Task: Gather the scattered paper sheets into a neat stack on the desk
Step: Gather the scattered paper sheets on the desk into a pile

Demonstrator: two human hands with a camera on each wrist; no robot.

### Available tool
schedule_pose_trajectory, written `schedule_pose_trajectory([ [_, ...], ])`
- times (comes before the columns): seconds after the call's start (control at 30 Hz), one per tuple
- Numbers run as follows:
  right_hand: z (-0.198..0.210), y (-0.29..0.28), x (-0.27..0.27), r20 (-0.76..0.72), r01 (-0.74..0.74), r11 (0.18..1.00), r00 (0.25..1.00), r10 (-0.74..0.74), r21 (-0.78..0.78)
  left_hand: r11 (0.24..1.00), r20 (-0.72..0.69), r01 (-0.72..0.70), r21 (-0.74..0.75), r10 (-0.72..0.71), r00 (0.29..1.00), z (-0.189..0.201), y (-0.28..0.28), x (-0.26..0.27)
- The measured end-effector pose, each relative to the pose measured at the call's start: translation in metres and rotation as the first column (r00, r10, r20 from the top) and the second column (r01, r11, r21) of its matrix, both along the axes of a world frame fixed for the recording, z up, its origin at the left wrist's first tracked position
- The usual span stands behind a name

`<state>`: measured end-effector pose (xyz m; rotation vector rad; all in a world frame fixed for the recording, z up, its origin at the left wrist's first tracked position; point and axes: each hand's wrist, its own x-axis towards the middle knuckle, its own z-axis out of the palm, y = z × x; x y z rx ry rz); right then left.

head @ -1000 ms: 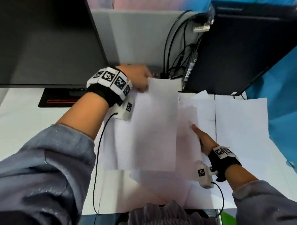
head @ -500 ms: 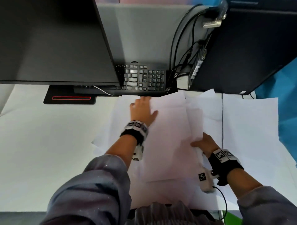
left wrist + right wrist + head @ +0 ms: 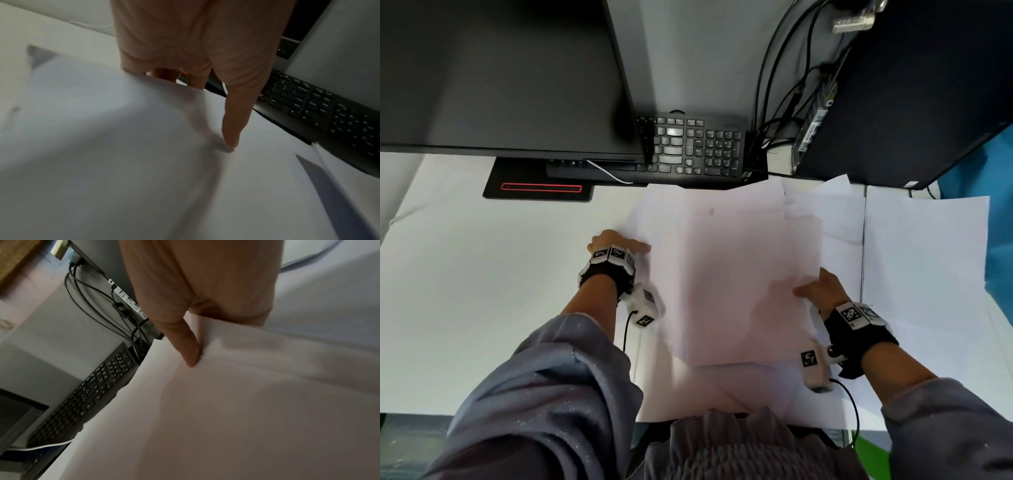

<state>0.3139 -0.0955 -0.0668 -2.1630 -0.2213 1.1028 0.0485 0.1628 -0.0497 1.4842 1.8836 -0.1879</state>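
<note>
Several white paper sheets (image 3: 739,274) lie overlapped in a loose pile on the white desk (image 3: 482,291) in front of me. My left hand (image 3: 625,245) is at the pile's left edge. In the left wrist view its thumb (image 3: 232,129) presses on top of a sheet (image 3: 144,146) while the fingers (image 3: 166,75) curl under the edge. My right hand (image 3: 816,289) pinches the pile's right edge, thumb (image 3: 188,350) on top and fingers hidden beneath the sheets (image 3: 226,402). More sheets (image 3: 924,260) lie spread to the right, apart from both hands.
A black keyboard (image 3: 688,147) sits just behind the pile, partly under a dark monitor (image 3: 500,75) with its stand base (image 3: 537,186). Cables (image 3: 784,120) and a black computer case (image 3: 928,85) stand at the back right. The desk's front edge runs near my body.
My left hand laid down the sheet it held up, rested flat on the pile, then slid left to pinch the pile's left edge. My right hand stayed at the right edge.
</note>
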Motion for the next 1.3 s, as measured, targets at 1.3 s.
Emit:
schedule_pose_trajectory([
  [1.3, -0.014, -0.015, 0.013, -0.503, 0.29, 0.934, 0.851, -0.152, 0.209, 0.74, 0.26, 0.269, 0.617, -0.514, 0.817, 0.169, -0.036, 0.056],
])
